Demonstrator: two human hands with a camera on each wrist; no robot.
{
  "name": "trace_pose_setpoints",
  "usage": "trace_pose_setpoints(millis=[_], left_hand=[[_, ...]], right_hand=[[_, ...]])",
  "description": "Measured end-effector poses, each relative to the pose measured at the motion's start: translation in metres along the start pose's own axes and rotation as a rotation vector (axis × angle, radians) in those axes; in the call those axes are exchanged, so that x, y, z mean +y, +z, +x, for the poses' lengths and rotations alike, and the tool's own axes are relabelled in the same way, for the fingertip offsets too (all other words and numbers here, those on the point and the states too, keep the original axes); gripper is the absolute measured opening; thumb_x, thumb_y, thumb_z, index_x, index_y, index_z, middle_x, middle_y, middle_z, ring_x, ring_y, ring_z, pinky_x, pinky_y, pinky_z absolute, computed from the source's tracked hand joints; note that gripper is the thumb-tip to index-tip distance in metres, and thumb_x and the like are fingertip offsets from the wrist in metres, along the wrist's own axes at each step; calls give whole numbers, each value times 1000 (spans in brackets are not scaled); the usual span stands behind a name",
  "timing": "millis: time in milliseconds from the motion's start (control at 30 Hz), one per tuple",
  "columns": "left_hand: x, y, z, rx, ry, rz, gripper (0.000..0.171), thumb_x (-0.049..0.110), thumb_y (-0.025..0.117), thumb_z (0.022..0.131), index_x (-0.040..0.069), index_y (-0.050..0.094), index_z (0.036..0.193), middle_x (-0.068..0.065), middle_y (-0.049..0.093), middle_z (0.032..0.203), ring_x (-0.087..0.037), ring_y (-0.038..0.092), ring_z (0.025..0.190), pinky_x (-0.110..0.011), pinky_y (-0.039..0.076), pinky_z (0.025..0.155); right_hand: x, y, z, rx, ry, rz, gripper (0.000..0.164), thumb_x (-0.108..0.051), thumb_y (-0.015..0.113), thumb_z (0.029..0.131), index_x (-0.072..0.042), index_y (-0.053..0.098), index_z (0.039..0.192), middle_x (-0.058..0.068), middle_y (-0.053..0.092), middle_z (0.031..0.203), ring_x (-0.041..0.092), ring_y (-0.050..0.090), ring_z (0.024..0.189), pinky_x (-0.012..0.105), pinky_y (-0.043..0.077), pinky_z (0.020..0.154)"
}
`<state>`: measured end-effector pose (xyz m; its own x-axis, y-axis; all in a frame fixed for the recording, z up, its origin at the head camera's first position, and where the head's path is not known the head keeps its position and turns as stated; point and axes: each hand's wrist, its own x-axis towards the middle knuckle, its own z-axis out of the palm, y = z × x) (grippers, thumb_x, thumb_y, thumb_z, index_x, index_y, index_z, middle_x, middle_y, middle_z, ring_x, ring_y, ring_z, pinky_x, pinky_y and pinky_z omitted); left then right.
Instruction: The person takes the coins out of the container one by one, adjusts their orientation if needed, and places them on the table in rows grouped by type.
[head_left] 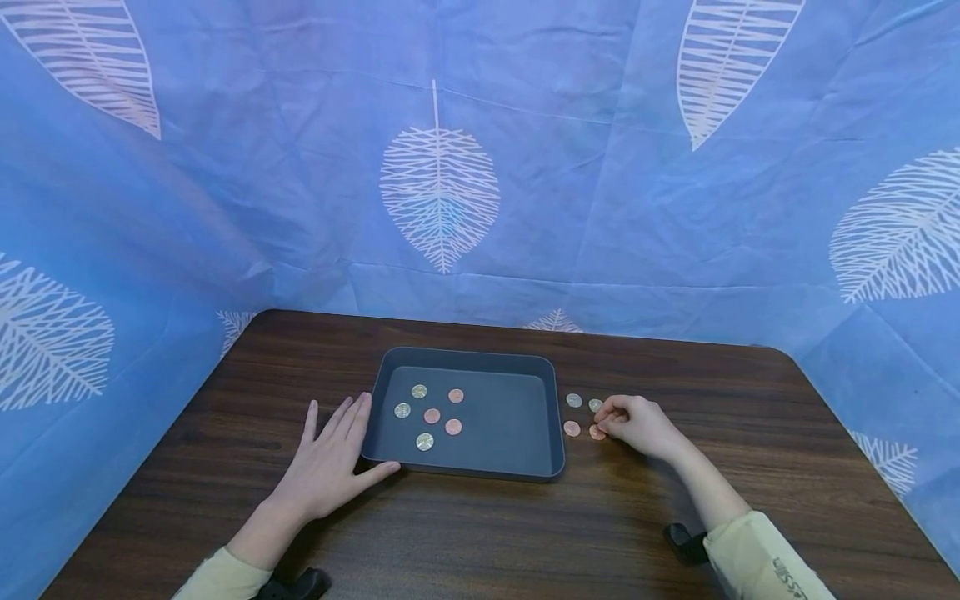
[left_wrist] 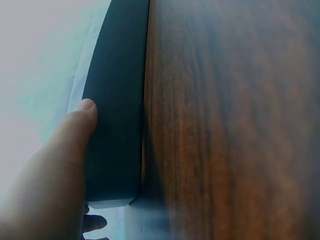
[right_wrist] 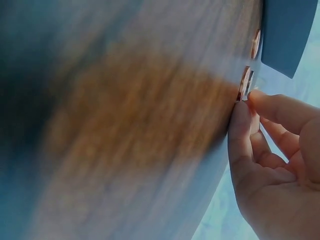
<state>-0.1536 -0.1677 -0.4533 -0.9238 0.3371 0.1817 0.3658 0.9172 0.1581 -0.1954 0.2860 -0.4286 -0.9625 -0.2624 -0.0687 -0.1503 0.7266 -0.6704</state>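
Observation:
My left hand (head_left: 322,467) spreads its fingers at the near left corner of a dark grey tray (head_left: 517,442); its thumb touches the near wall in the left wrist view. Inside the tray lie three copper-coloured coins (head_left: 432,416) and three pale coins (head_left: 402,410). To the tray's right my right hand (head_left: 637,425) has its thumb and forefinger brought together at the edge of a copper-coloured coin (right_wrist: 244,84), partly hidden by the fingers. Beside it are another copper-coloured coin (head_left: 572,428) and two silvery coins (head_left: 573,400), the right one close behind the fingertips.
The dark wooden table (head_left: 465,533) has rounded far corners. Blue cloth (head_left: 562,183) with white leaf prints hangs behind it and at both sides. A black strap piece sits at each wrist, by pale sleeves (head_left: 765,558).

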Motion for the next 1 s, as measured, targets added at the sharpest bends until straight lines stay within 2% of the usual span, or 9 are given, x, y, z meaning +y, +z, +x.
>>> trace_pose_setpoints(millis=[233,333,500,633,700,733,867,933,1000], left_hand=[[0,1,-1,2,0,-1,108,81,38,80,1,22,151,-15,28,153,-33,27,140,-63,1,109],[0,1,-1,2,0,1,108,82,37,80,1,22,151,-15,28,153,-33,27,140,-63,1,109],[-1,2,-1,7,0,2,108,82,38,80,1,22,151,-15,28,153,-33,27,140,-63,1,109],[-1,2,-1,8,3,0,109,81,38,80,1,22,151,-15,29,153,-33,27,139,-63,1,109],[-1,1,-1,9,2,-1,108,81,39,80,0,22,151,-15,29,153,-33,27,139,-62,0,109],[-1,1,-1,9,2,0,108,81,39,80,0,22,151,-15,28,153,-33,27,140,-62,0,110],[-1,0,-1,13,2,6,108,81,40,80,0,22,151,-15,29,153,-33,28,139,-62,0,110],[-1,1,-1,13,6,9,108,81,39,80,0,23,151,-16,30,153,-33,28,139,-62,1,110],[0,1,0,13,8,11,108,81,39,80,0,23,150,-16,30,153,-33,28,139,-62,1,110]], right_hand=[[-7,-2,-1,16,-1,39,12,-9,59,94,-3,67,99,4,65,85,17,59,73,33,47,66],[-19,-4,-2,19,-14,85,17,-13,60,94,-2,66,106,7,67,90,20,62,79,35,48,70],[-47,-1,2,28,-85,129,21,-14,59,95,-2,64,111,10,66,96,23,62,86,37,48,72],[-70,8,8,12,-110,193,21,-13,58,96,-2,63,113,12,65,98,27,60,83,32,48,56],[-81,15,14,-4,-111,247,22,-12,58,96,-2,63,115,14,64,98,29,58,73,31,43,46],[-86,20,18,-6,-121,261,22,-11,58,96,-2,62,115,15,64,99,28,58,72,30,43,45],[-107,39,32,-8,-174,284,20,-10,60,95,-4,64,113,11,65,99,20,59,74,29,49,58],[-119,49,37,-6,-207,277,18,-10,61,94,-6,66,110,7,65,98,16,60,85,30,50,70],[-129,59,41,-10,-228,280,16,-10,62,93,-9,67,108,3,64,97,16,61,85,32,51,73]])
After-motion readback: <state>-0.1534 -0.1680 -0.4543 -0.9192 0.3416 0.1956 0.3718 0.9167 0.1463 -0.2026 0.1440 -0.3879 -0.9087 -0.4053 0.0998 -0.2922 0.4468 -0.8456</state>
